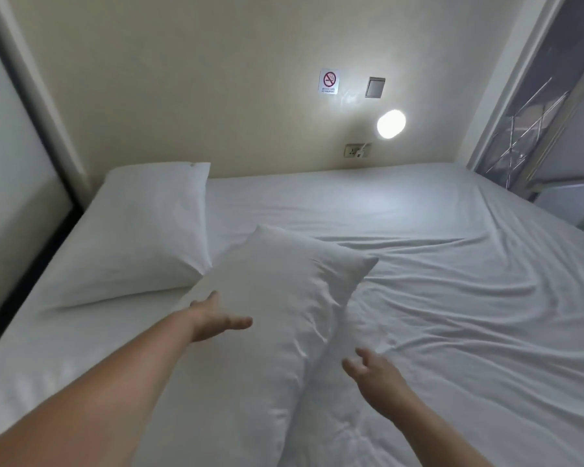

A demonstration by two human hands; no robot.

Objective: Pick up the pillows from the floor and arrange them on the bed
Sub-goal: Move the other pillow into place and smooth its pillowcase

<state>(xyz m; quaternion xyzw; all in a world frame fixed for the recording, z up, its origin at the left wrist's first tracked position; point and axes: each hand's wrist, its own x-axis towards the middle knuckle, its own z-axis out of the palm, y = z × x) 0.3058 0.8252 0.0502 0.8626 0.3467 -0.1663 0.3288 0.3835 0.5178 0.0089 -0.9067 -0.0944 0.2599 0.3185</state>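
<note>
left hand spread over near pillow; right hand spread, empty.

A white pillow lies flat at the head of the bed, on the left side near the wall. A second pillow lies at an angle in the middle. The left hand is spread above it, the right hand is spread just beside its edge. A round lamp shines on the wall.
</note>
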